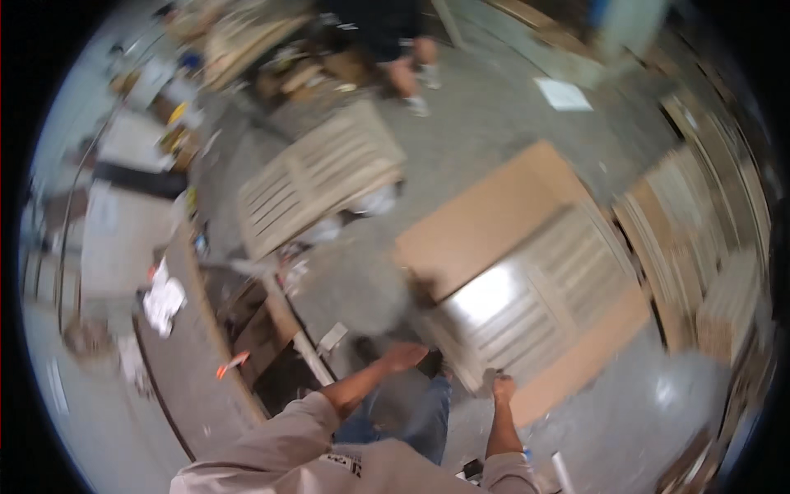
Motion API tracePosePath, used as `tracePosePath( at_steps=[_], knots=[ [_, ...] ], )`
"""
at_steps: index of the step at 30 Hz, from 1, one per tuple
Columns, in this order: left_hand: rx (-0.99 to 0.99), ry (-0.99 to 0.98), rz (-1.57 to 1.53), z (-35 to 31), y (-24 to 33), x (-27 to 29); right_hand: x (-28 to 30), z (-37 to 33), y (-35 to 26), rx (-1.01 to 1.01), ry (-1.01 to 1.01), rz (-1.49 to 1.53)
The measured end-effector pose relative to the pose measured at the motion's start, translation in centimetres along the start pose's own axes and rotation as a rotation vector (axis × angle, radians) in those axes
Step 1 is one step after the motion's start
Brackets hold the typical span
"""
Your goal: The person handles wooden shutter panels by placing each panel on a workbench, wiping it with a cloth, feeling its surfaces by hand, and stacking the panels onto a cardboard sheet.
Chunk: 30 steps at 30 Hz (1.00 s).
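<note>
A wooden louvered panel [539, 300], like a shutter or door, lies on a cardboard sheet [485, 218] to my right front. At its near corner my right hand [504, 387] is closed; a small dark thing shows at its fingers, too blurred to name. My left hand [406, 356] reaches out left of the panel's near end, fingers stretched out and apparently bare. Just past its fingertips is a dark shape [429, 362], probably my shoe. A glare whitens part of the panel's slats.
A second louvered panel [325, 177] rests raised ahead on the left. Another person's legs [405, 76] stand beyond it. Stacked boards [671, 239] line the right side. On the left, a bench [193, 346] holds a white cloth [164, 300] and an orange-handled tool [233, 364].
</note>
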<state>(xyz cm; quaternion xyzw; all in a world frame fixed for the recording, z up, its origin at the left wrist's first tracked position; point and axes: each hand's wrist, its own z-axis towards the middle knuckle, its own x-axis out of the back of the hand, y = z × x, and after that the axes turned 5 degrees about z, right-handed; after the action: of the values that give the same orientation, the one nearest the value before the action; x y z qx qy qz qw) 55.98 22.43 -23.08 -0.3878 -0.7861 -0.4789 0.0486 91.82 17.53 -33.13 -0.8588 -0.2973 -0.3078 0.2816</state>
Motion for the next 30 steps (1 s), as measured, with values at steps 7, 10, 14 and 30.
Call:
tracePosePath(
  at_steps=[7, 10, 14, 30],
  knots=[
    [0.698, 0.453, -0.43, -29.4, -11.2, 6.6, -4.4, -8.9, -25.0, 0.551, -0.518, -0.194],
    [0.727, 0.688, -0.758, -35.1, -7.8, 11.1, -8.5, -9.4, -33.5, 0.693, -0.53, -0.274],
    [0.644, 0.795, -0.955, -37.9, -6.5, 12.7, -15.8, -10.0, -46.2, 0.668, -0.479, -0.252],
    [1.185, 0.947, -2.145, -43.8, 1.7, 7.5, -45.7, -11.9, -79.4, -0.304, -0.484, 0.738]
  ],
)
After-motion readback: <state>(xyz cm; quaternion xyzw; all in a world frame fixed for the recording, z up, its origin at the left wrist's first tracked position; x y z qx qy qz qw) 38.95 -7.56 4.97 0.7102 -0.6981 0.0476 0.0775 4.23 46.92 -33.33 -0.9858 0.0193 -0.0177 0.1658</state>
